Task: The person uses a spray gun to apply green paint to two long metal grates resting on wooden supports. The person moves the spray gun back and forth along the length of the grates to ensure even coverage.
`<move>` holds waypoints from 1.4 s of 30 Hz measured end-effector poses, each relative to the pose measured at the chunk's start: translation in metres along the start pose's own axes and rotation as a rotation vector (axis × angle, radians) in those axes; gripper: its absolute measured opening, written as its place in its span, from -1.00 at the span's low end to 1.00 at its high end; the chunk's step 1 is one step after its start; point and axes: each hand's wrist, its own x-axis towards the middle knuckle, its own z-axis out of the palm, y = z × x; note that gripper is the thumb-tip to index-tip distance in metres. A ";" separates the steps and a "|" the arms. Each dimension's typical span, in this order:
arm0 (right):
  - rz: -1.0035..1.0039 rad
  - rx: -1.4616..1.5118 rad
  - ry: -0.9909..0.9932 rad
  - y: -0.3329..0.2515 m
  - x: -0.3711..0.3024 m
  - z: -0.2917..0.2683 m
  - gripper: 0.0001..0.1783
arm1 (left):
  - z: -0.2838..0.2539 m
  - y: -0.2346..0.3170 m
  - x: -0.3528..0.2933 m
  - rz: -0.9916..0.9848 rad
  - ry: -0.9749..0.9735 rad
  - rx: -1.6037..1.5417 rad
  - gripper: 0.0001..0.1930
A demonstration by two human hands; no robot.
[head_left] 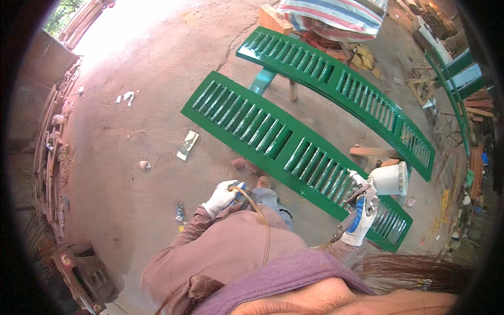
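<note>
In my right hand (361,223), gloved in white and blue, is a metal spray gun (362,190) with a white paint cup (388,178) on it. The gun is over the right part of the nearer green louvered shutter (281,157), which lies flat and raised off the ground. My left hand (223,198), in a matching glove, is closed around a yellowish air hose (252,202) in front of my body. Beyond the nearer shutter lies a second green louvered shutter (341,86), wet-looking and glossy. A green crosspiece (262,81) shows between them.
A striped tarp (336,18) covers a pile at the back. Wooden blocks (275,21) and trestle pieces (375,152) support the shutters. More green panels (462,79) lean at the far right. Stacked boards (50,157) line the left wall, and scraps (187,145) lie on the dirt floor.
</note>
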 end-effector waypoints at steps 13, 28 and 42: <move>0.030 0.000 -0.073 -0.010 -0.013 0.101 -0.44 | -0.072 -0.001 0.027 -0.075 -0.147 -0.659 -0.72; 0.020 0.099 -0.227 -0.036 -0.036 0.385 -0.54 | -0.260 -0.035 0.099 0.093 -0.551 -0.597 -0.63; -0.131 0.230 -0.015 0.049 0.146 0.535 -0.63 | -0.320 -0.001 0.085 -0.099 -0.214 -0.603 -0.73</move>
